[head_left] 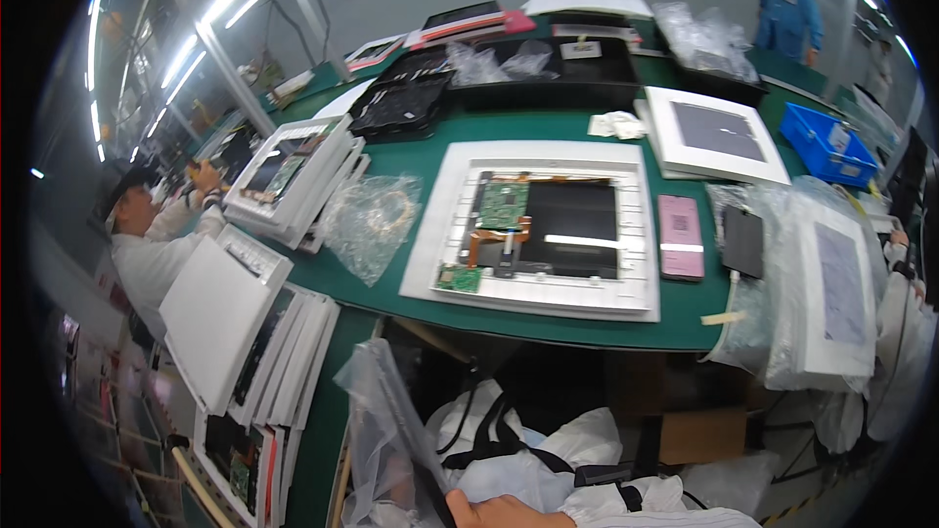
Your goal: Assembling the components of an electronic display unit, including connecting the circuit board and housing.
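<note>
At the lower edge my right hand (504, 511) is closed, its fingers at the edge of a flat dark panel in a clear plastic bag (386, 430). The bagged panel stands tilted in front of the table's near edge; its lower part is cut off. My left hand is not in view. Beyond, on the green table (548, 330), a white frame (636, 295) lies face down on a white foam sheet (430, 279). Inside it are a green circuit board (504, 203), a smaller board (458, 280), orange flat cables and a dark screen panel (572, 210).
A pink phone-like slab (682, 235) and a dark device (743, 240) lie right of the frame. Farther right are a bagged white frame (831, 284) and a blue bin (828, 147). White housings (220, 318) are stacked at left. A co-worker (147, 235) works there.
</note>
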Tool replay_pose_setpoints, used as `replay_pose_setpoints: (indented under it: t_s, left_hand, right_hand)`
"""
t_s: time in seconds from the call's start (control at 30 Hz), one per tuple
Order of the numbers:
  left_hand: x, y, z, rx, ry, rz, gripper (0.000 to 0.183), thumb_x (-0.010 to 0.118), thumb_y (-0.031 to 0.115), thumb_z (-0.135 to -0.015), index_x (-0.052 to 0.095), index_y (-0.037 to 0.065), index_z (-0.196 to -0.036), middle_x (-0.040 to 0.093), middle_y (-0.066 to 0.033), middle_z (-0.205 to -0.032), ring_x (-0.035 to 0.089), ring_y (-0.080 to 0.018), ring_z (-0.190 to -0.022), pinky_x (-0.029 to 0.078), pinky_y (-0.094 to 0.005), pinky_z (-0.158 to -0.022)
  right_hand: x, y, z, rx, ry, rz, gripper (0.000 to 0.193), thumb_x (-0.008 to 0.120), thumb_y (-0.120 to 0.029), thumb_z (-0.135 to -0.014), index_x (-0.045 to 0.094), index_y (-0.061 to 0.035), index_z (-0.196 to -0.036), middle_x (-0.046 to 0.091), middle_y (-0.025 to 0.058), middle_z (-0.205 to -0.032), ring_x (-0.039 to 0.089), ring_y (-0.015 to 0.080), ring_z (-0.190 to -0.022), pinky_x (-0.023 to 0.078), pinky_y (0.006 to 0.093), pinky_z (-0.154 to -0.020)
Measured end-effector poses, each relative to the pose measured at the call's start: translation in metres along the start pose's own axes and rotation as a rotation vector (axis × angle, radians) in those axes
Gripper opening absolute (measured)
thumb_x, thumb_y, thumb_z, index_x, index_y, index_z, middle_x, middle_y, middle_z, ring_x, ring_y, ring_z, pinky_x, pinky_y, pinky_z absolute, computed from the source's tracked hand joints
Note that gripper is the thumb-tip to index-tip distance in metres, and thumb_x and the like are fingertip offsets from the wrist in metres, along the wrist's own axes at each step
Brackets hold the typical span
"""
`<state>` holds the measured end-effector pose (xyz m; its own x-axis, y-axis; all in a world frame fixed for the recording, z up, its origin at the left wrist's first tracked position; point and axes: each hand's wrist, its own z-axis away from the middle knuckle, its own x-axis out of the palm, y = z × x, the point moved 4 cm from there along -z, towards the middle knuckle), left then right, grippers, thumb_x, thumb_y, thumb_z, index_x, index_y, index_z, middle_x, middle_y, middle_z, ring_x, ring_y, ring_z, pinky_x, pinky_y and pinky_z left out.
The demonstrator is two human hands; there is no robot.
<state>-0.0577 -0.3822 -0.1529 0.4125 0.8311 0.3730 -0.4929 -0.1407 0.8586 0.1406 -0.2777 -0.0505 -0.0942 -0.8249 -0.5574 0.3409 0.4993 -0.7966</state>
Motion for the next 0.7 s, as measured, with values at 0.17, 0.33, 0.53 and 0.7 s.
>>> replay_pose_setpoints:
  t_s: [0.17, 0.33, 0.53, 0.7]
  left_hand:
    - [0.057, 0.02, 0.006, -0.096, -0.309, 0.142, 0.038, 0.052, 0.02, -0.09, 0.047, -0.001, -0.121, 0.055, -0.0151, -0.113, 0.054, -0.0236, -0.1, 0.041, -0.0375, -0.089]
    - [0.115, 0.023, -0.012, -0.212, -0.592, 0.195, 0.039, 0.05, 0.021, -0.091, 0.046, 0.0, -0.123, 0.055, -0.0156, -0.115, 0.054, -0.0235, -0.101, 0.042, -0.0379, -0.089]
    - [0.174, 0.064, -0.062, 0.326, -0.647, -0.078, 0.034, 0.05, 0.03, -0.096, 0.047, 0.003, -0.116, 0.056, -0.0084, -0.105, 0.054, -0.0151, -0.096, 0.045, -0.0304, -0.083]
    - [0.234, 0.084, -0.075, 0.456, -0.592, -0.116, 0.025, 0.047, 0.024, -0.098, 0.049, 0.002, -0.109, 0.055, -0.0038, -0.096, 0.054, -0.0109, -0.084, 0.044, -0.0247, -0.077]
  right_hand:
    - [-0.072, 0.002, 0.061, -0.011, 0.248, -0.202, 0.045, 0.052, -0.017, -0.081, 0.031, 0.0033, -0.115, 0.056, 0.0271, -0.066, 0.058, 0.0437, -0.062, 0.044, 0.0488, -0.056]
    - [-0.128, 0.059, 0.106, -0.089, 0.617, -0.44, 0.057, 0.052, -0.014, -0.082, 0.027, 0.0021, -0.13, 0.057, 0.0233, -0.073, 0.059, 0.0372, -0.064, 0.044, 0.0427, -0.06]
    - [-0.163, 0.052, 0.111, 0.001, 1.189, 0.347, 0.073, 0.073, -0.01, -0.075, 0.032, 0.0053, -0.134, 0.043, 0.0237, -0.123, 0.047, 0.0353, -0.11, 0.039, 0.0355, -0.094]
    - [-0.191, 0.049, 0.112, 0.038, 1.487, 0.128, 0.061, 0.072, -0.011, -0.078, 0.039, 0.0063, -0.126, 0.053, 0.0226, -0.104, 0.055, 0.0334, -0.091, 0.044, 0.0357, -0.081]
